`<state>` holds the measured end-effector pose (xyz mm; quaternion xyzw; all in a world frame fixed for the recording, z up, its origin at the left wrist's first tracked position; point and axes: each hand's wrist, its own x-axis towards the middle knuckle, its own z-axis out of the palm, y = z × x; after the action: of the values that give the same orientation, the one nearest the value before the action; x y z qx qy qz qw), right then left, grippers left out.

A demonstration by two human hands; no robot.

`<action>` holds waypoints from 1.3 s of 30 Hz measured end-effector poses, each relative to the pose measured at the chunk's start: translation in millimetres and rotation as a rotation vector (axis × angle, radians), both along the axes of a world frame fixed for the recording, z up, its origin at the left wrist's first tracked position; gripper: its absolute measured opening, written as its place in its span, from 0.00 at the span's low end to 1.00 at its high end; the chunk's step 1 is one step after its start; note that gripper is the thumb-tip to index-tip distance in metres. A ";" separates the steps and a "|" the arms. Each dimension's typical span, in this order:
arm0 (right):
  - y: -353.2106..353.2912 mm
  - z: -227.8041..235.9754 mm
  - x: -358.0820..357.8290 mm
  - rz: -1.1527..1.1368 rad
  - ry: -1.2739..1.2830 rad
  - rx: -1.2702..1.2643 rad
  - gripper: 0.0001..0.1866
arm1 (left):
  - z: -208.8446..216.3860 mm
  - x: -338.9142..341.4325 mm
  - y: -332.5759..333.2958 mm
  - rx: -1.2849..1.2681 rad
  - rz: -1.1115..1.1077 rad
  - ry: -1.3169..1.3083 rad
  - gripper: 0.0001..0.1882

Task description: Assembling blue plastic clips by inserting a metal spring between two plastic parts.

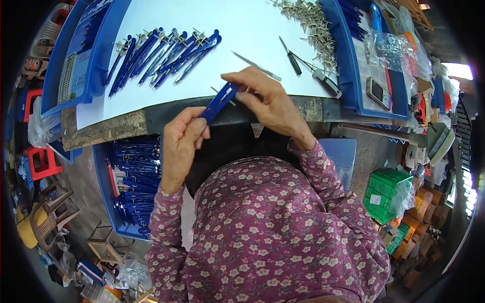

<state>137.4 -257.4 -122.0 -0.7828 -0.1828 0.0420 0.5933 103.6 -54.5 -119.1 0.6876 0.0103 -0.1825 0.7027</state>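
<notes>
Above the near edge of the white-topped table, both my hands hold one long, flat blue strip (212, 109) with slots in it. My left hand (183, 144) pinches its lower end between thumb and fingers. At the upper end, my right hand (270, 101) grips it, with the index finger bent over the tip. A thin metal pin stands out across the strip near my right fingers. Similar blue strips with metal fittings (161, 58) lie in a slanted row on the table, left of centre. Small metal cross-shaped fittings (310, 30) are heaped at the far right.
Pointed tweezers (257, 66), a black-handled screwdriver (293, 61) and a grey-and-black cutting tool (327, 82) lie beyond my right hand. Blue trays flank the table; the right one holds a phone (378, 92). Under the left side, a blue crate (102, 177) contains many blue strips.
</notes>
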 end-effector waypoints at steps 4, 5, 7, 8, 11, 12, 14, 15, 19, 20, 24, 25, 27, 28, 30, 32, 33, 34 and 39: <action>23.1 -8.5 -3.3 0.011 -0.284 -0.202 0.20 | 5.1 3.1 27.5 0.136 -0.037 -0.027 0.11; 27.4 -9.0 -4.1 -0.003 -0.344 -0.245 0.20 | 4.5 2.7 29.8 0.157 -0.032 -0.017 0.13; 32.8 -9.7 -4.7 -0.011 -0.401 -0.287 0.20 | 7.0 1.9 35.2 0.155 -0.037 -0.004 0.13; 34.7 -9.5 -4.5 -0.007 -0.383 -0.258 0.19 | 8.4 1.9 37.5 0.151 -0.049 0.005 0.13; 38.7 -7.8 -4.6 -0.015 -0.356 -0.214 0.17 | 10.1 3.0 41.9 0.108 -0.042 0.032 0.12; 39.4 -7.4 -4.7 -0.031 -0.348 -0.197 0.17 | 9.2 2.9 42.5 0.105 -0.039 0.033 0.12; 39.7 -8.4 -3.5 -0.022 -0.353 -0.196 0.18 | 7.4 2.9 43.3 0.072 -0.036 0.004 0.12; 40.0 -8.7 -2.8 -0.018 -0.359 -0.192 0.19 | 6.7 3.0 43.8 0.071 -0.033 0.004 0.12; 41.3 -5.1 -2.6 -0.031 -0.375 -0.166 0.19 | 6.6 3.0 44.5 0.055 -0.025 -0.024 0.12; 40.6 -1.7 -3.5 -0.040 -0.385 -0.156 0.19 | 7.2 3.5 44.3 0.075 -0.028 -0.051 0.12; 33.2 10.8 1.0 -0.100 -0.406 -0.145 0.20 | 11.7 7.4 31.6 0.061 -0.038 -0.095 0.11; 28.9 11.4 3.6 -0.119 -0.366 -0.123 0.20 | 11.2 7.7 23.2 0.018 -0.030 -0.073 0.11; 20.6 12.6 9.8 -0.131 -0.339 -0.100 0.20 | 9.9 9.9 7.8 -0.073 -0.059 0.007 0.11; 17.3 14.4 12.2 -0.122 -0.301 -0.065 0.19 | 9.4 9.4 -0.1 -0.076 -0.075 -0.001 0.11; 11.0 16.5 15.8 -0.130 -0.303 -0.016 0.17 | 5.3 7.9 -16.7 -0.226 -0.081 0.028 0.11; 2.6 17.4 16.3 -0.142 -0.218 0.013 0.15 | -0.7 9.4 -31.9 -0.306 -0.105 0.048 0.10; -1.2 16.6 16.0 -0.151 -0.208 0.027 0.14 | -3.6 10.0 -38.1 -0.352 -0.107 0.042 0.11; -3.2 18.2 15.3 -0.156 -0.210 0.026 0.14 | -5.8 10.5 -41.9 -0.393 -0.105 0.036 0.11; -7.4 16.3 16.1 -0.176 -0.205 0.025 0.14 | -10.7 12.3 -51.6 -0.406 -0.098 0.028 0.09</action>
<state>153.5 -264.8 -105.7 -0.7885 -0.1735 -0.0930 0.5826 115.9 -106.1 -129.8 0.5290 -0.0501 -0.2245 0.8168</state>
